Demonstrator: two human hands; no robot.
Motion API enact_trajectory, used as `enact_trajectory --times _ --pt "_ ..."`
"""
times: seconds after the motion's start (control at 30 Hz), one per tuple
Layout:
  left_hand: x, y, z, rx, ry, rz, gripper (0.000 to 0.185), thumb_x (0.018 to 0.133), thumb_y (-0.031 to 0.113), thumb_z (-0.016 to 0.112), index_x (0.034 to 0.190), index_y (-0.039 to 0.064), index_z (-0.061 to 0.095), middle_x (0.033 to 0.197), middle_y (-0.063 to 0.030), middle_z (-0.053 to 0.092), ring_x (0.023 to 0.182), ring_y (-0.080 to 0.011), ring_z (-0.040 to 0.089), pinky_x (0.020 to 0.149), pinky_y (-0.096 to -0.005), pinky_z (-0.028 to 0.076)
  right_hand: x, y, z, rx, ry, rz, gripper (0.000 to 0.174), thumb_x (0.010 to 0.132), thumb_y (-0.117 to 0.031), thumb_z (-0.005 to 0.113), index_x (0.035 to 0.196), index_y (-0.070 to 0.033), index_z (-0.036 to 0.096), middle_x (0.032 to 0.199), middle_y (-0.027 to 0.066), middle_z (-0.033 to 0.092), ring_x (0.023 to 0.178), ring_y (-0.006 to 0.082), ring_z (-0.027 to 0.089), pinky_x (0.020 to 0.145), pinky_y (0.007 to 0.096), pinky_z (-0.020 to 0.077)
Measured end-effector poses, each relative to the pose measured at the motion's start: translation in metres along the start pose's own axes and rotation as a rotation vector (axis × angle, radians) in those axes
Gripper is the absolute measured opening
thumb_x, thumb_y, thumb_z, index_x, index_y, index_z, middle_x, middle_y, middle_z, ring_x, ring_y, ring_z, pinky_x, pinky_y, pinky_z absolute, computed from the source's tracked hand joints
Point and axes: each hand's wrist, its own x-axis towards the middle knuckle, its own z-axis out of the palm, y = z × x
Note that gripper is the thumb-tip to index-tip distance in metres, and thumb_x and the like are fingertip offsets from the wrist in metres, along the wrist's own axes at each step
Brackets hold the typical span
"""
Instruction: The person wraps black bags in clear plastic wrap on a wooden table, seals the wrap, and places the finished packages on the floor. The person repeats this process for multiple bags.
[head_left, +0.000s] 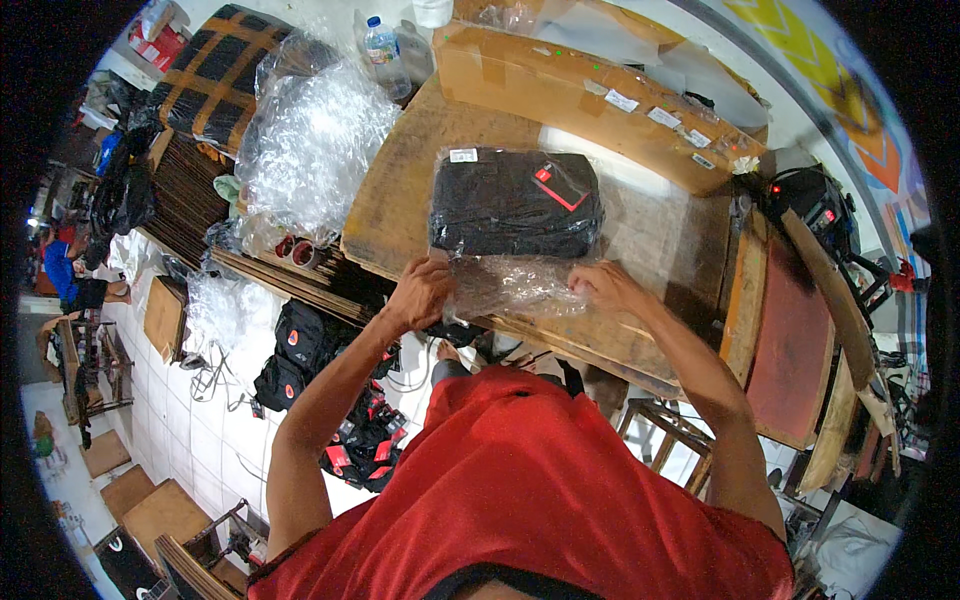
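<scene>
On the wooden table (405, 165) lies a folded black fabric item (510, 210) inside a clear plastic bag (517, 289). A red and black hang tag (559, 187) and a small white label (463, 155) show near its far edge. The bag's loose end spreads towards me, wrinkled and shiny. My left hand (426, 291) pinches the left corner of that end, fingers curled. At the opposite corner, my right hand (606, 285) grips the plastic between thumb and fingers. Both hands rest close to the table's near edge.
A long cardboard box (570, 82) borders the table's back, beside a water bottle (386, 56). Clear plastic bags (315, 135) are heaped at left near tape rolls (302, 253). Black bags (300, 345) with tags lie on the floor. A person in blue (61, 270) sits far left.
</scene>
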Motion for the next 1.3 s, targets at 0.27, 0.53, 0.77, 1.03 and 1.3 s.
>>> enact_trajectory --times 0.27,0.53,0.77,1.03,1.3 --pt "0.037 0.007 0.018 -0.144 -0.014 -0.303 0.029 0.083 0.023 0.061 0.109 0.009 0.059 0.093 -0.0114 0.065 0.091 -0.0311 0.062 0.088 -0.0424 0.038 0.013 -0.02 0.027 0.069 0.417 0.065 0.013 0.079 -0.009 0.063 0.087 -0.003 0.055 0.088 0.0123 0.059 0.079 0.0311 0.06 0.069 0.0412 0.0475" --pt "0.019 0.037 0.031 0.21 0.124 -0.124 0.036 0.074 0.022 0.058 0.105 0.006 0.065 0.123 -0.0138 0.05 0.118 -0.0312 0.042 0.1 -0.0469 0.033 -0.007 -0.017 0.039 -0.321 0.466 -0.076 0.016 0.074 -0.006 0.063 0.089 -0.006 0.069 0.102 0.0064 0.057 0.104 0.0253 0.052 0.09 0.0405 0.0387" --pt "0.011 0.044 0.031 0.093 -0.041 -0.059 0.043 0.074 0.022 0.059 0.11 0.001 0.059 0.121 -0.0143 0.052 0.117 -0.0296 0.045 0.102 -0.0453 0.032 -0.022 -0.027 0.031 -0.548 0.282 -0.223 0.038 0.069 -0.006 0.062 0.106 -0.01 0.069 0.113 0.0047 0.058 0.112 0.0252 0.05 0.1 0.0424 0.0326" --pt "0.014 0.027 0.033 -0.061 -0.137 -0.167 0.039 0.082 0.021 0.06 0.118 0.006 0.058 0.113 -0.0119 0.059 0.112 -0.0295 0.053 0.1 -0.0467 0.035 -0.003 0.001 0.03 -0.301 0.197 -0.197 0.03 0.069 -0.005 0.063 0.098 -0.011 0.068 0.101 0.0006 0.064 0.104 0.0213 0.055 0.096 0.0414 0.0349" --pt "0.014 0.038 0.026 0.043 -0.06 -0.008 0.043 0.074 0.02 0.063 0.116 0.009 0.059 0.11 -0.0091 0.06 0.115 -0.0272 0.051 0.102 -0.0469 0.033 -0.007 -0.018 0.024 -0.312 0.225 -0.257 0.017 0.069 -0.007 0.063 0.086 -0.01 0.066 0.091 0.0026 0.06 0.097 0.0228 0.054 0.088 0.0392 0.0359"
